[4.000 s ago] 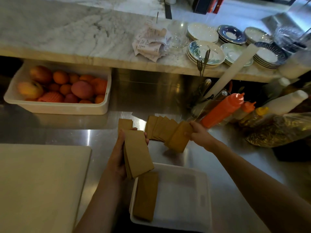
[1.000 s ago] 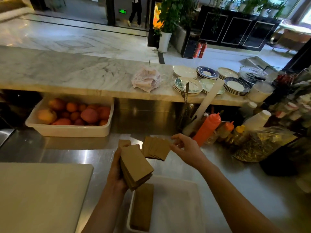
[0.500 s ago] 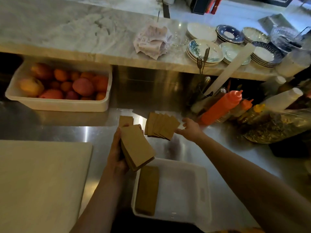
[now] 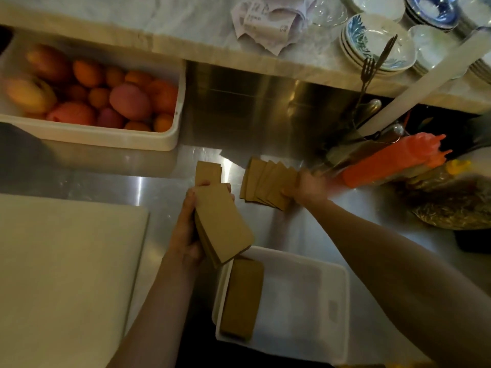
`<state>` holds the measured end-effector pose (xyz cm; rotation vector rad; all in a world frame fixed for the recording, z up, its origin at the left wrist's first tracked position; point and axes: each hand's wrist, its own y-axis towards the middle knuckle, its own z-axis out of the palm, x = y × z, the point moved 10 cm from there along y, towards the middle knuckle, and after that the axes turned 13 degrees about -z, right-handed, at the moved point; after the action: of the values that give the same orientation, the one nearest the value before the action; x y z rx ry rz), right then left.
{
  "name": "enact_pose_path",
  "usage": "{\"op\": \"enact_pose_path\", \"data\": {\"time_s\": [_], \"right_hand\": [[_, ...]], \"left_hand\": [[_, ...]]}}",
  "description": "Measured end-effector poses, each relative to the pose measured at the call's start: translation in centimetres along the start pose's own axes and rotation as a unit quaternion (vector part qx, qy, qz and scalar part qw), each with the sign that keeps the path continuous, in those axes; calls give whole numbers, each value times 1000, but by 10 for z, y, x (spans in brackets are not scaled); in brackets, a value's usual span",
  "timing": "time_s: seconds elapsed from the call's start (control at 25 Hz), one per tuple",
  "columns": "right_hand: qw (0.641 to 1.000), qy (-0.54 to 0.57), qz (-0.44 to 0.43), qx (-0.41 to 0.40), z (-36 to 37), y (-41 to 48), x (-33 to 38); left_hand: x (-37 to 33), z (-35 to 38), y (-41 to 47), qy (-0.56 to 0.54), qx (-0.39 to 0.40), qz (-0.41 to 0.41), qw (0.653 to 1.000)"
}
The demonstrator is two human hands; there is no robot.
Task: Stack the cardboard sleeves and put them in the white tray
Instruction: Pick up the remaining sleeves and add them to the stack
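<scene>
My left hand (image 4: 186, 232) grips a thick stack of brown cardboard sleeves (image 4: 224, 224) above the near left corner of the white tray (image 4: 334, 309). A second stack of sleeves (image 4: 243, 298) lies inside the tray along its left wall. On the steel counter, several sleeves lie fanned out (image 4: 268, 181). My right hand (image 4: 309, 188) rests on the fan's right edge, motion-blurred, and its fingers seem to pinch the outermost sleeve. One lone sleeve (image 4: 208, 171) lies behind my left hand.
A white bin of oranges and mangoes (image 4: 93, 134) stands at the back left. A white cutting board (image 4: 66, 274) fills the left. Orange squeeze bottles (image 4: 390, 163), a cutlery holder (image 4: 358, 139) and a plastic bag (image 4: 451, 203) crowd the right. Plates (image 4: 380, 46) sit on the marble ledge.
My right hand has moved left onto the right edge of the fanned sleeves. My left hand keeps its stack in much the same place. The camera has tilted further down.
</scene>
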<state>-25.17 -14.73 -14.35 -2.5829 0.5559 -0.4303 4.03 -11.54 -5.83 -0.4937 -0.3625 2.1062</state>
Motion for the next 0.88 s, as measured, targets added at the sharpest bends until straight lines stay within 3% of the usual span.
{"op": "enact_pose_path", "data": {"time_s": [0.08, 0.2, 0.36, 0.44, 0.56, 0.76, 0.88], "right_hand": [[1000, 7, 6, -24, -10, -10, 4], [980, 186, -23, -67, -20, -25, 8], [931, 357, -46, 65, -12, -37, 19], [934, 343, -54, 85, -17, -35, 28], [960, 272, -53, 37, -30, -22, 34], [996, 28, -71, 56, -17, -9, 47], [994, 94, -47, 21, -10, -11, 31]], "left_hand": [[-1, 0, 1, 0, 6, 5, 1000], [0, -5, 4, -14, 3, -2, 1000], [13, -13, 11, -39, -3, -50, 998], [17, -17, 13, -42, -6, -63, 997], [15, -12, 13, -58, 16, -54, 997], [4, -12, 6, -53, 13, -8, 998], [1, -14, 6, -50, 5, -5, 999]]}}
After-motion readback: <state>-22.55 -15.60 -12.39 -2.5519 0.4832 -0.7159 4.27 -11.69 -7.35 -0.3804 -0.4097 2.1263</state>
